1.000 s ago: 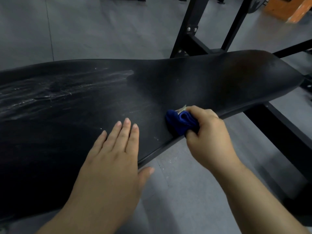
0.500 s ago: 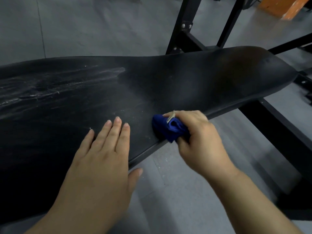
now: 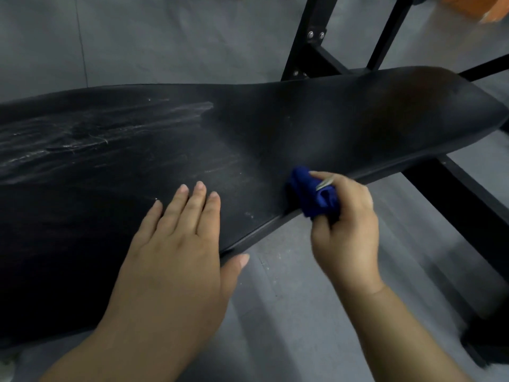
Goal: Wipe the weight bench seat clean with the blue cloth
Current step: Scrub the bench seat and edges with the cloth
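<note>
The black padded bench seat [image 3: 316, 125] runs across the view from left to right, with whitish streaks on its left half. My right hand [image 3: 347, 230] grips a bunched blue cloth [image 3: 314, 194] with a small pale tag and holds it against the seat's near edge. My left hand [image 3: 176, 249] lies flat on the seat with straight fingers, its thumb hanging over the near edge.
A black steel frame [image 3: 308, 51] with bolts rises behind the bench at the upper right, and a black frame bar [image 3: 468, 205] runs under the seat at the right. Grey floor [image 3: 289, 312] lies below. An orange object [image 3: 490, 9] sits in the far right corner.
My right hand has slid the cloth back and forth along the seat's near edge, first leftward, then right again. My left hand stays pressed flat on the seat.
</note>
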Available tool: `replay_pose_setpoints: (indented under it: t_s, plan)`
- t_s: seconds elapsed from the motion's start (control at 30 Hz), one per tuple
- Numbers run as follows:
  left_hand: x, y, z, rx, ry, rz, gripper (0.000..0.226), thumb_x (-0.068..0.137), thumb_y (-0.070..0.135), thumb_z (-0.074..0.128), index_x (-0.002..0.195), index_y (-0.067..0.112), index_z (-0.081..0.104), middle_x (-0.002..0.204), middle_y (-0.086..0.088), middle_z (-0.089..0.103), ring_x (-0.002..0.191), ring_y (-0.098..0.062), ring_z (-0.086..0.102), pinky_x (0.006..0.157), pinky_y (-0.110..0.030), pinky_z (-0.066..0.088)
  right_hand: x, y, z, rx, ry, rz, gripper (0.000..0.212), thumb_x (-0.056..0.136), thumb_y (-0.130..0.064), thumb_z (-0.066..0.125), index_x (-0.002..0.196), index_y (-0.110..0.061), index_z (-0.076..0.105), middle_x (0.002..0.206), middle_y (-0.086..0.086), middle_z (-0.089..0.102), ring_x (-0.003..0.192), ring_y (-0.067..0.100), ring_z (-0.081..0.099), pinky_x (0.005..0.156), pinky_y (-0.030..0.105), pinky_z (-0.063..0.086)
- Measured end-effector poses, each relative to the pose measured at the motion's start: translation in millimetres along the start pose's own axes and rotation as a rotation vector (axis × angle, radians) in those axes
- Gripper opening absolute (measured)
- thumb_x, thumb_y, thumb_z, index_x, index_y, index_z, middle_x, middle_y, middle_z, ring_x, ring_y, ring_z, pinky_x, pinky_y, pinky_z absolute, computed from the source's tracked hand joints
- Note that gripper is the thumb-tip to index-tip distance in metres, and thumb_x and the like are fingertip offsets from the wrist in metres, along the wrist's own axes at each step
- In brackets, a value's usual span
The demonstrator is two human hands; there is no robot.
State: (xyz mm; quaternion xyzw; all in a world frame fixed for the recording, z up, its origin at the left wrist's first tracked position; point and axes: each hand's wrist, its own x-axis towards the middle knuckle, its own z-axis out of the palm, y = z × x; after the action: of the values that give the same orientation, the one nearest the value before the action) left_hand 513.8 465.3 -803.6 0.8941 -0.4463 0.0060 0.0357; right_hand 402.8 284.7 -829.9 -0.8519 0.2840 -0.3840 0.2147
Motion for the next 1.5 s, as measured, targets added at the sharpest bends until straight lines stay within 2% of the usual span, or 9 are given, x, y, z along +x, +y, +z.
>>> replay_pose_setpoints:
  t_s: [0.07, 0.3, 0.47, 0.7, 0.87, 1.03, 1.2, 1.33, 1.5]
  plan:
    - [0, 3, -1, -0.016, 0.01, -0.024, 0.076, 0.086, 0.059, 0.028, 0.135, 0.005, 0.048, 0.142, -0.013, 0.046, 0.133, -0.027, 0.041, 0.108, -0.044, 0.03, -2, 1, 3, 0.017, 0.063, 0.079, 0.061, 0.063, 0.015, 0.047, 0.106, -0.028, 0.058, 0.104, -0.032, 0.049, 0.101, 0.006, 0.046, 0.089, 0.027, 0.044]
    - [2, 12, -4, -0.05, 0.034, -0.073, 0.07, 0.086, 0.051, 0.031, 0.129, 0.0, 0.053, 0.136, -0.018, 0.051, 0.127, -0.032, 0.048, 0.103, -0.045, 0.033, -9, 4, -2, -0.007, -0.075, -0.165, 0.057, 0.06, 0.012, 0.045, 0.11, -0.009, 0.064, 0.111, -0.005, 0.059, 0.105, 0.012, 0.05, 0.097, 0.024, 0.037]
    - [2, 11, -4, -0.028, 0.029, -0.064, 0.068, 0.086, 0.048, 0.031, 0.131, 0.001, 0.051, 0.137, -0.017, 0.05, 0.128, -0.031, 0.047, 0.104, -0.045, 0.033, 0, 13, 3, 0.073, 0.148, 0.188, 0.06, 0.064, 0.015, 0.046, 0.105, -0.026, 0.061, 0.101, -0.014, 0.059, 0.099, 0.019, 0.055, 0.086, 0.03, 0.047]
    - [4, 12, -2, -0.017, 0.037, -0.064, 0.069, 0.084, 0.048, 0.033, 0.131, 0.0, 0.05, 0.136, -0.019, 0.05, 0.128, -0.033, 0.047, 0.104, -0.048, 0.035, -25, -4, 10, 0.089, 0.03, -0.139, 0.053, 0.06, 0.013, 0.047, 0.105, -0.006, 0.066, 0.108, 0.001, 0.063, 0.1, 0.018, 0.056, 0.093, 0.028, 0.041]
    - [3, 9, -2, -0.003, 0.035, -0.044, 0.069, 0.085, 0.048, 0.032, 0.132, 0.001, 0.05, 0.138, -0.018, 0.049, 0.128, -0.033, 0.046, 0.103, -0.049, 0.035, -2, 39, 5, 0.13, 0.284, 0.216, 0.054, 0.062, 0.017, 0.052, 0.1, -0.02, 0.058, 0.104, -0.001, 0.053, 0.094, 0.017, 0.055, 0.083, 0.041, 0.05]
    - [5, 8, -1, 0.009, 0.02, -0.046, 0.071, 0.084, 0.05, 0.029, 0.133, 0.001, 0.048, 0.14, -0.018, 0.047, 0.129, -0.033, 0.045, 0.104, -0.049, 0.033, -21, 14, 25, 0.189, 0.241, 0.162, 0.051, 0.056, 0.023, 0.054, 0.095, -0.01, 0.057, 0.096, 0.011, 0.046, 0.091, 0.003, 0.045, 0.083, 0.015, 0.036]
    - [5, 7, 1, 0.0, 0.035, -0.049, 0.071, 0.083, 0.05, 0.031, 0.132, 0.002, 0.049, 0.139, -0.018, 0.047, 0.128, -0.035, 0.046, 0.103, -0.053, 0.034, -19, 29, 13, 0.211, 0.18, 0.096, 0.044, 0.063, 0.014, 0.055, 0.096, -0.013, 0.061, 0.096, 0.011, 0.052, 0.089, 0.012, 0.052, 0.079, 0.026, 0.045]
    - [5, 7, 2, -0.026, 0.058, -0.042, 0.071, 0.083, 0.05, 0.032, 0.132, 0.002, 0.05, 0.138, -0.018, 0.048, 0.127, -0.035, 0.046, 0.102, -0.055, 0.035, -2, 40, 21, 0.363, 0.34, 0.36, 0.044, 0.067, 0.001, 0.053, 0.087, -0.039, 0.052, 0.104, 0.004, 0.055, 0.091, 0.032, 0.059, 0.072, 0.052, 0.051]
    - [5, 7, 3, -0.036, 0.08, -0.04, 0.071, 0.082, 0.05, 0.033, 0.13, 0.002, 0.051, 0.138, -0.017, 0.049, 0.127, -0.035, 0.047, 0.102, -0.055, 0.035, -23, 22, 23, 0.254, 0.273, 0.107, 0.046, 0.064, 0.014, 0.055, 0.098, -0.017, 0.058, 0.099, 0.001, 0.049, 0.094, 0.02, 0.053, 0.083, 0.03, 0.045]
